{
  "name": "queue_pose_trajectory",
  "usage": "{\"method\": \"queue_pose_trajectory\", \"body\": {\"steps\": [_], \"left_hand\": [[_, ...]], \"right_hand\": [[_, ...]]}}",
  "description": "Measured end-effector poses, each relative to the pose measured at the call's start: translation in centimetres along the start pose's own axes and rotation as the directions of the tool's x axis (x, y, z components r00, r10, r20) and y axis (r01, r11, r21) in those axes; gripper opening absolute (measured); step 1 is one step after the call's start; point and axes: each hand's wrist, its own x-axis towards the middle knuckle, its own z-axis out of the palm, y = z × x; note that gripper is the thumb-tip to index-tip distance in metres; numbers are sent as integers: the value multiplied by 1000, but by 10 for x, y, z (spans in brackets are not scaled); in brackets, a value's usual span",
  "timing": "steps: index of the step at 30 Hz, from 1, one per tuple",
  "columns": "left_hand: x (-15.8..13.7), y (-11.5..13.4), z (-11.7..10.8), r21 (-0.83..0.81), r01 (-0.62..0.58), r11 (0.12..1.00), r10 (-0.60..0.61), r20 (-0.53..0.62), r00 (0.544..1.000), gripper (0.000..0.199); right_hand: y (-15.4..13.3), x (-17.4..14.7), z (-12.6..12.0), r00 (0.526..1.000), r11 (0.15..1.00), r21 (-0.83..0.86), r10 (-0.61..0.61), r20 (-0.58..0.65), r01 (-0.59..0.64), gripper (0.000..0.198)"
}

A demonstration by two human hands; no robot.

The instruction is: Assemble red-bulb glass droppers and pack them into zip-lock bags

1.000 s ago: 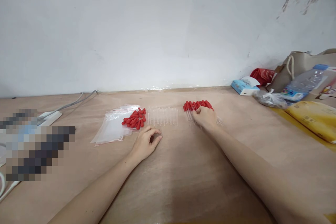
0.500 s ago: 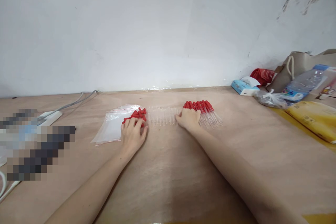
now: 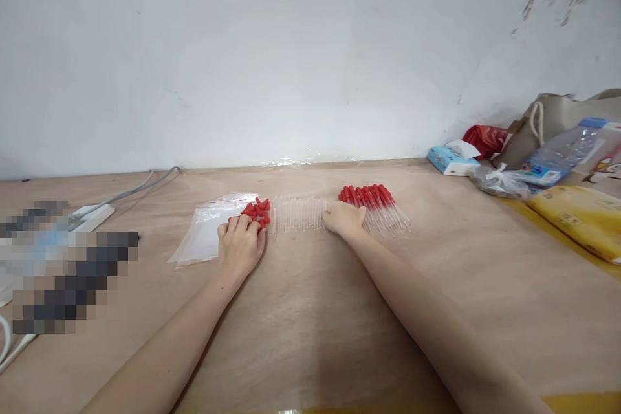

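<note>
My left hand (image 3: 240,244) rests at the near side of a heap of loose red rubber bulbs (image 3: 259,208). Its fingers are curled and close together, and their tips are hidden among the bulbs. Right of the heap lies a row of thin clear dropper tubes (image 3: 298,213). At that row's right end is my right hand (image 3: 343,217), fingers folded inward; whatever they pinch is hidden behind the hand. Beyond and right of it lie several droppers (image 3: 376,200) side by side, red bulbs at the far end and clear stems pointing toward me.
Clear plastic bags (image 3: 204,236) lie flat left of the bulbs. A power strip (image 3: 94,220) with a grey cable is at the left, near blurred-out items. On the right stand a blue tissue pack (image 3: 451,160), a plastic bottle (image 3: 565,152) and a yellow packet (image 3: 579,220). A wall closes the back.
My right hand has shifted slightly left, from beside the finished droppers toward the clear tubes. My left hand has drawn back a little toward me and left, uncovering more bulbs.
</note>
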Motion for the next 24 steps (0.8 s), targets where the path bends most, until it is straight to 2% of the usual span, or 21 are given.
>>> {"method": "queue_pose_trajectory", "body": {"steps": [5,8,11,14,16,19,22,24], "left_hand": [[0,5,-7,-99,66,993,-69,-30,997,16],[-4,15,-17,-257,50,965,-71,-73,995,12],[-9,28,-28,-472,-35,881,2,-69,998,10],[-15,38,-34,-597,-59,800,70,-5,998,9],[-17,41,-35,-635,-36,772,98,63,993,9],[-18,43,-33,-671,23,741,125,172,977,13],[-18,46,-29,-699,42,714,145,206,968,20],[-17,49,-27,-711,46,701,152,212,965,18]], "right_hand": [[4,-8,-10,999,999,36,-27,-44,29,28],[18,-19,-17,982,973,172,-128,-137,151,25],[40,-35,-20,928,875,320,-307,-211,362,19],[63,-53,-16,852,774,358,-465,-240,523,15],[75,-63,-12,816,732,363,-517,-257,577,16],[83,-72,-7,779,713,314,-558,-285,626,24],[82,-76,-5,750,706,259,-593,-293,660,25],[79,-78,-4,736,702,232,-608,-297,674,24]]}}
